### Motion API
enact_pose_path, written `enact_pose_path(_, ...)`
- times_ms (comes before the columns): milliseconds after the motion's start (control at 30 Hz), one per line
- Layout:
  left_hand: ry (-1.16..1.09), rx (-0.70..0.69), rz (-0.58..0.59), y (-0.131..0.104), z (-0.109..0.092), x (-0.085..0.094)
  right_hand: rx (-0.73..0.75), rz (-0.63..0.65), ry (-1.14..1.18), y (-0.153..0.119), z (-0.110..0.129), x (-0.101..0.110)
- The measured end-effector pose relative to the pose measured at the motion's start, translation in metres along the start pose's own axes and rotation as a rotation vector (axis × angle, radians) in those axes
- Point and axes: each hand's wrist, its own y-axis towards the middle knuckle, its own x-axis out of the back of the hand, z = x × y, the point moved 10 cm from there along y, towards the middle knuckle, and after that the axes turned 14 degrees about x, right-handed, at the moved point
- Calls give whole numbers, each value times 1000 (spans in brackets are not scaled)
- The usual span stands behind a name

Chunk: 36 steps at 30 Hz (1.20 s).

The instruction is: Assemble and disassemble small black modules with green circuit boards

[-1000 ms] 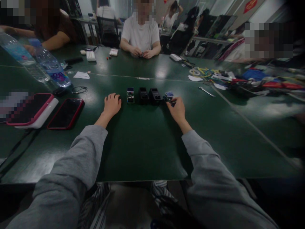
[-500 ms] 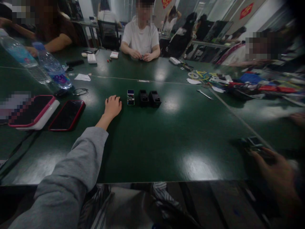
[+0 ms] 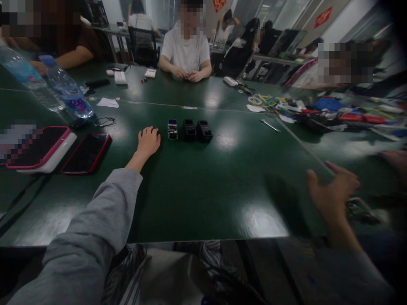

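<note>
On the green table [image 3: 203, 182], my left hand [image 3: 149, 142] lies palm down with its fingers spread, holding nothing. Just right of it stands a small circuit board module [image 3: 172, 129] with a dark screen. Beside that module are two black boxes, a left one [image 3: 189, 130] and a right one [image 3: 204, 131]. At the right side my right hand [image 3: 333, 190] is raised over the table, thumb and fingers apart, with nothing between them. Another circuit board [image 3: 362, 211] lies on the table beside its wrist, partly hidden and blurred.
Two phones, one on a white case [image 3: 41, 148] and one red-edged [image 3: 86, 153], lie left. Bottles [image 3: 70, 91] stand behind them. A wrench [image 3: 270, 125] and a heap of cables [image 3: 330, 108] are at the right. A person [image 3: 186, 55] sits opposite.
My right hand has let go of the circuit board, which now lies at the right, and has moved left and up with its fingers opened. My left hand rests as before.
</note>
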Motion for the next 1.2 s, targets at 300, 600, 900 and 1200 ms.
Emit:
enact_pose_path(300, -3, 5, 11, 0, 1, -1, 516, 426, 356, 9, 314, -183)
enact_pose_path(600, 16, 17, -7, 1, 1, -2, 421, 360, 329, 36, 305, -199)
enact_pose_path(900, 14, 2, -28, 2, 1, -2, 345, 415, 489, 43, 263, -213)
enact_pose_path(1200, -6, -5, -26, 1, 0, 0, 397, 484, 404, -14, 137, -88)
